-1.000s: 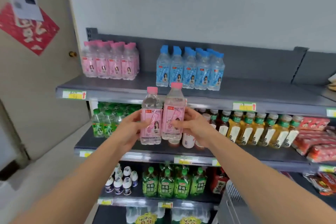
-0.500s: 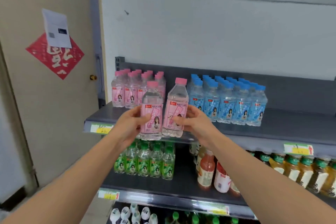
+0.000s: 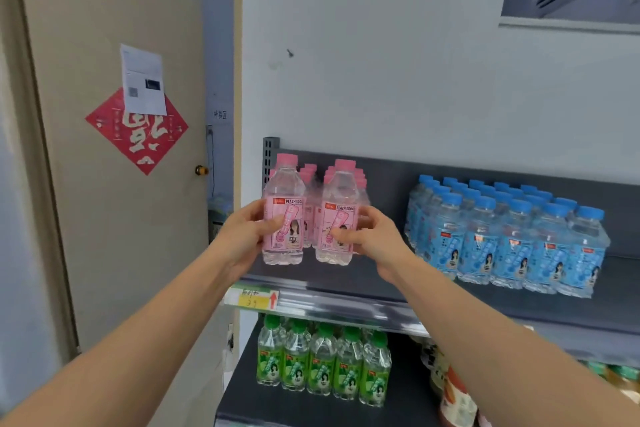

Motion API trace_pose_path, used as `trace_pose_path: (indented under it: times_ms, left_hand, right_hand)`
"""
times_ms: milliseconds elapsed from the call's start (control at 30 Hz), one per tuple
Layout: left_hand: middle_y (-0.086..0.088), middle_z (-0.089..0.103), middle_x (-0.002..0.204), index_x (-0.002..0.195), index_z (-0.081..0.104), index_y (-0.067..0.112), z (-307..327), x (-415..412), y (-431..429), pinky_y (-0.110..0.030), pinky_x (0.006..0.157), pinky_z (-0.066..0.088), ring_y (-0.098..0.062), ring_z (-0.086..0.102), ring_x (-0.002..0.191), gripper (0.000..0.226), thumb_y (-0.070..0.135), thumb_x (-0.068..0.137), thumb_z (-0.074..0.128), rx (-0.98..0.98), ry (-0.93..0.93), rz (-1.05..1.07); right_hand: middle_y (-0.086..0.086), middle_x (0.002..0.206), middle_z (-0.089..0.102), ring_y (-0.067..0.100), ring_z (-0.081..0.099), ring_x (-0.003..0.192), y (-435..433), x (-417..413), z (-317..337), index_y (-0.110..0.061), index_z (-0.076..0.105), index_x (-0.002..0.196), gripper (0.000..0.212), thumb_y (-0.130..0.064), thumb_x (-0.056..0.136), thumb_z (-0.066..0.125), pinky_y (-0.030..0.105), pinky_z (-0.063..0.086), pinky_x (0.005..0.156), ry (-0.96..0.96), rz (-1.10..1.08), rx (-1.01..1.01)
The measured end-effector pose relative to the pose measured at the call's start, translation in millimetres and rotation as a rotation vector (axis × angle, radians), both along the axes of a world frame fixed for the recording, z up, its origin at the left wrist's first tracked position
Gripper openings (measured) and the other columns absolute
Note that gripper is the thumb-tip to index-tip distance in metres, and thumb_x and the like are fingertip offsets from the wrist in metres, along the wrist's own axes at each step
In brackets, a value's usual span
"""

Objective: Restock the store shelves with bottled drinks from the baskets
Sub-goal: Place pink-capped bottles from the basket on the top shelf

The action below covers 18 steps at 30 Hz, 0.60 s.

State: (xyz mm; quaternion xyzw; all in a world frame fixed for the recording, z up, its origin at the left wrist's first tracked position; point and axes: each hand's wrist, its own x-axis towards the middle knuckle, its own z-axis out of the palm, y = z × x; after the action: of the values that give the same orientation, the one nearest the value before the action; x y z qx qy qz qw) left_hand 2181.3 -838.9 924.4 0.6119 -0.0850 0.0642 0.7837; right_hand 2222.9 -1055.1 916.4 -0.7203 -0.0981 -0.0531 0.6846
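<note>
My left hand (image 3: 244,236) grips a pink-capped peach soda bottle (image 3: 284,184) by its label. My right hand (image 3: 375,239) grips a second pink peach soda bottle (image 3: 341,191) the same way. Both bottles stand upright, side by side, over the left end of the top grey shelf (image 3: 381,282), right in front of a group of several matching pink bottles (image 3: 313,177). Whether their bases touch the shelf is unclear. No basket is in view.
Several blue-capped bottles (image 3: 502,236) fill the top shelf to the right. Green-capped bottles (image 3: 322,364) stand on the shelf below, beside an orange drink (image 3: 457,399). A beige door (image 3: 110,166) with a red diamond sign is on the left. A yellow price tag (image 3: 254,298) marks the shelf edge.
Both hands have carried the two pink bottles up and leftward from the lower shelf's height to the top shelf, in front of the pink group. The camera has tilted up.
</note>
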Motion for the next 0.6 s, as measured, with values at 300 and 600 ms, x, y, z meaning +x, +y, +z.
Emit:
trace_pose_path:
  times_ms: [300, 600]
  left_hand:
    - [-0.009, 0.068, 0.101, 0.117, 0.056, 0.006, -18, 17, 56, -0.033, 0.072, 0.055, -0.021, 0.067, 0.086, 0.031, -0.008, 0.089, 0.054, -0.123, 0.049, 0.088]
    - [-0.010, 0.065, 0.102, 0.110, 0.056, 0.007, -29, 24, 86, -0.037, 0.078, 0.053, -0.023, 0.065, 0.087, 0.027, -0.009, 0.089, 0.054, -0.153, 0.056, 0.132]
  right_hand:
    - [0.001, 0.105, 0.065, 0.022, 0.063, 0.101, 76, 33, -23, -0.015, 0.056, 0.120, 0.061, -0.003, 0.067, 0.084, 0.039, 0.052, 0.093, 0.065, 0.032, -0.097]
    - [0.002, 0.100, 0.067, 0.018, 0.064, 0.092, 112, 59, -40, -0.012, 0.059, 0.118, 0.060, 0.000, 0.065, 0.084, 0.032, 0.053, 0.080, 0.054, -0.023, -0.108]
